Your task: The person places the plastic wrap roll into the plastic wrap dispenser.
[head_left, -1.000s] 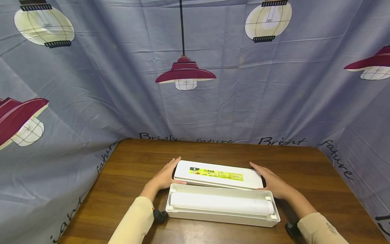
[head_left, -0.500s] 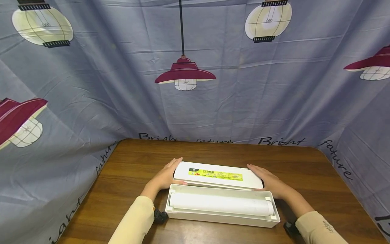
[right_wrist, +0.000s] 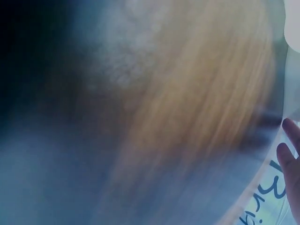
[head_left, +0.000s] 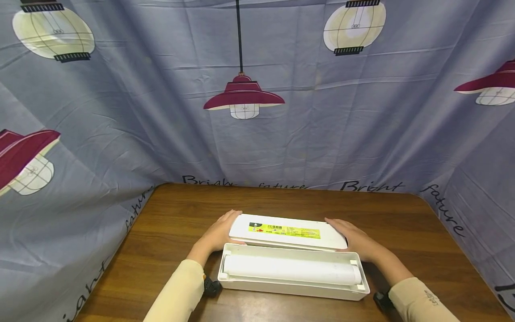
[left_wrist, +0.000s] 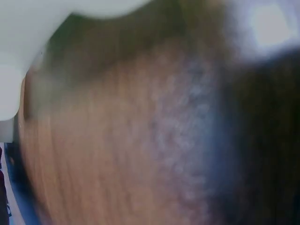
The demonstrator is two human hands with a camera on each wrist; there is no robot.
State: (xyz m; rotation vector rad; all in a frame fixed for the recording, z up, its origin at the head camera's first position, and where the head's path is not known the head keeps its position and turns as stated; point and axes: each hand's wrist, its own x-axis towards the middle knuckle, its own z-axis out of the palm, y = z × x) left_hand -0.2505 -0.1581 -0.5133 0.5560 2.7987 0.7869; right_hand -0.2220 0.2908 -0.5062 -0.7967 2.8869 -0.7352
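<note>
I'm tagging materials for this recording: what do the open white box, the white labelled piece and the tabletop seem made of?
Open white box: probably rigid plastic, smooth; thin walls and rounded corners suggest it.
White labelled piece: likely similar smooth plastic, from its even white surface.
Tabletop: wood or wood-look laminate, slightly glossy; brown grain and pale reflections show, but cannot settle which.

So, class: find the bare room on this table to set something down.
Bare wooden tabletop shows between the cling-film lid and the lamp-print curtain, left of the left hand, right of the right hand, and in front of the open box. The middle is crowded: both hands grip the lid's ends, close behind that box and its cling-film roll.
</note>
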